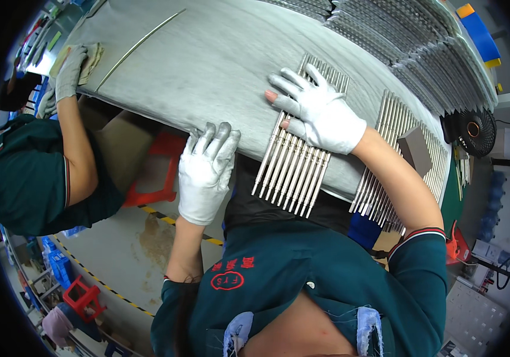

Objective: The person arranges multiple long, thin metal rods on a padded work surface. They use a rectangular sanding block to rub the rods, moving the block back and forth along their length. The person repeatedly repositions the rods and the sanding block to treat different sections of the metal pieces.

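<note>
My right hand (324,116), in a white glove with two bare fingertips, lies spread over a row of shiny metal rods (293,169). The rods sit side by side, with their near ends jutting past the table edge toward me and their far ends showing beyond my fingers. At the table's front edge, to the left of the rods, is my left hand (206,172). It wears a white glove with greyed fingertips. Its fingers are extended and apart, with nothing visible in them. Both hands are on or at the grey cloth-covered table (207,71).
A second row of rods (380,172) lies to the right with a dark block (415,152) on it. Large stacks of rods (409,47) fill the far right. A long thin strip (142,44) lies far left, near a co-worker's gloved hand (71,71). A black fan (475,132) stands right.
</note>
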`<move>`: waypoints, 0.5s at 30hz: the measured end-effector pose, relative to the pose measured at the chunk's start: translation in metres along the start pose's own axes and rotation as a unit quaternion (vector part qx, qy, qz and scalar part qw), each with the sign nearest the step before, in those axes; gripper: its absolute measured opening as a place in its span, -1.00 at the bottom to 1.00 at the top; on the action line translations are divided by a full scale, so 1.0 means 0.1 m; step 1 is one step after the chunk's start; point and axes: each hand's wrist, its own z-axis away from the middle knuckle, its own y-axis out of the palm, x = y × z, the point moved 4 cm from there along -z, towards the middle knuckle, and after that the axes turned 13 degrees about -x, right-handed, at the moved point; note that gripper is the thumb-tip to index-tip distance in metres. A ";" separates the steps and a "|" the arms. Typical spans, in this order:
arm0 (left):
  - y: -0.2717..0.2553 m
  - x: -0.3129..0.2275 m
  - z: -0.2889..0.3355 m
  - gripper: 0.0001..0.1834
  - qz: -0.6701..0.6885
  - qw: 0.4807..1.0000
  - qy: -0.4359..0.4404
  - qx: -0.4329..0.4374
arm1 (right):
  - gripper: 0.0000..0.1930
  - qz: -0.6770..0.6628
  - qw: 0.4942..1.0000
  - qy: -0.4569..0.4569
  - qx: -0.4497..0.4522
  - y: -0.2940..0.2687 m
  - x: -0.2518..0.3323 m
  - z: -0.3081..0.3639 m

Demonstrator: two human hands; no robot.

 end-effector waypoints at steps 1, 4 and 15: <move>-0.01 0.00 0.00 -0.44 -0.006 1.000 0.003 0.005 | -0.41 -0.005 1.000 0.004 -0.010 0.06 0.01 -0.06; -0.01 -0.02 -0.01 -0.44 -0.012 1.000 0.014 0.008 | -0.37 -0.021 0.999 0.016 -0.038 0.17 0.00 -0.19; 0.02 0.01 0.03 -0.42 -0.024 0.999 0.025 -0.011 | -0.21 0.018 0.996 0.087 0.003 0.04 -0.15 -0.04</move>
